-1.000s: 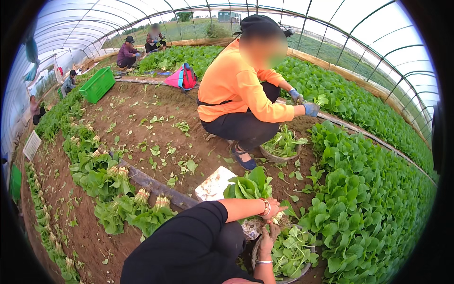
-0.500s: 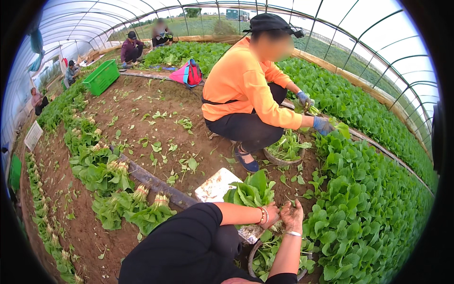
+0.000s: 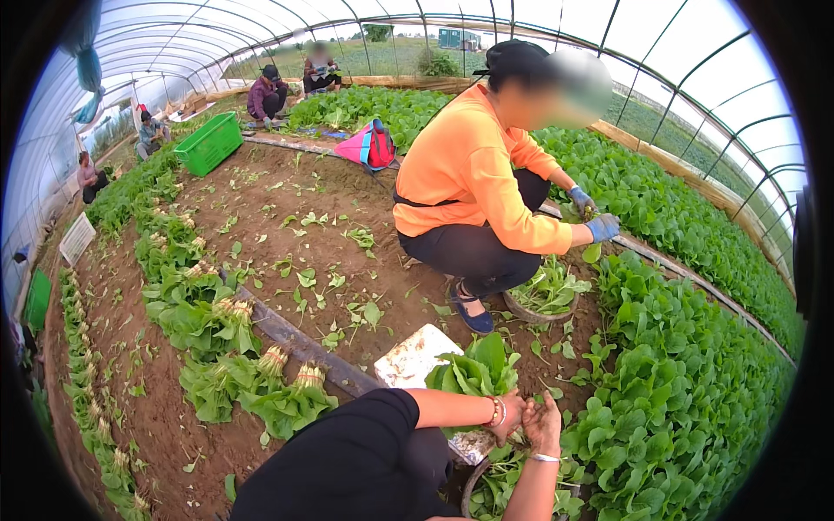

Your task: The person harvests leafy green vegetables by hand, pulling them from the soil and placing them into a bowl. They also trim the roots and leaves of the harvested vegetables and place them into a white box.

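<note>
My left hand (image 3: 507,417) is closed around the base of a bunch of leafy greens (image 3: 473,372), whose broad leaves fan out over my wrist. Close against it, my right hand (image 3: 542,424) has its fingers curled in at the stem end; what they pinch is too small to make out. Both hands are soiled. Below them stands a round basin (image 3: 470,488) full of loose leaves, partly hidden by my forearm. A dirty white foam slab (image 3: 419,354) lies under and beyond the bunch.
A co-worker in orange (image 3: 486,174) squats ahead beside another leaf-filled basin (image 3: 543,314). Growing greens (image 3: 678,391) cover the right side. Tied bunches (image 3: 291,404) line the soil at left, past a dark strip (image 3: 300,343). Farther back are a green crate (image 3: 208,146) and several people.
The view has shifted, so the scene sits farther right and lower. My hands stay together at the stems. The co-worker's gloved hands have drawn back from the plants and closer together.
</note>
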Demonstrator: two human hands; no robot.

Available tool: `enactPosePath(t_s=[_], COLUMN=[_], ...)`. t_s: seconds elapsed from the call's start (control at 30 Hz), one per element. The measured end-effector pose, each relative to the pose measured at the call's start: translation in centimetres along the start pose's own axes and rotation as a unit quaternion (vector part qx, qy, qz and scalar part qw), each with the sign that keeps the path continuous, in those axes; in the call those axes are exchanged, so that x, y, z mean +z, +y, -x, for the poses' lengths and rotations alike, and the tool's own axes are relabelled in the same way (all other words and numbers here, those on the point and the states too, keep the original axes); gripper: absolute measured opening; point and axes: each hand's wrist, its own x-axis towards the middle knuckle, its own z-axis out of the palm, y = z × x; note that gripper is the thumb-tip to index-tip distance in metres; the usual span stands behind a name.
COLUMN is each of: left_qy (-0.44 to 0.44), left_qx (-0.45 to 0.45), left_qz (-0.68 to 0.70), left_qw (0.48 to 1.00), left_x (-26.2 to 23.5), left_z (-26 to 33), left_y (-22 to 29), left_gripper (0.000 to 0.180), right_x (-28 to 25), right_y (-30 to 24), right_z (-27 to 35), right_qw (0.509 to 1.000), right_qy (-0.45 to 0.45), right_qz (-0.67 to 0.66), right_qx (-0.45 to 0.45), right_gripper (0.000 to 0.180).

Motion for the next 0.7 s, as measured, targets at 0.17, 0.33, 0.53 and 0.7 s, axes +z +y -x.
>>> enactPosePath(t_s=[0.17,0.33,0.53,0.7], left_qy=[0.056,0.15,0.027,0.006], left_qx=[-0.037,-0.092,-0.04,-0.008], left_qz=[0.238,0.348,0.037,-0.058], left_qw=[0.969,0.921,0.998,0.998], left_x=[0.3,-0.3,1.6,0.5], left_z=[0.0,-0.1,-1.7,-0.4], left_y=[-1.7,-0.6,1.0,-0.1], left_gripper=[0.068,0.106,0.117,0.097], right_x=[-0.5,-1.1,-3.7,-0.2], right_y=[0.3,-0.2,-5.2,-8.7], right_z=[-0.7,0.7,0.8,10.6], right_qw=[0.997,1.0,0.736,0.764], right_qy=[-0.05,0.002,0.014,0.024], right_qz=[-0.038,-0.006,0.673,0.617], right_qx=[0.042,0.001,-0.073,-0.187], right_gripper=[0.032,0.024,0.036,0.059])
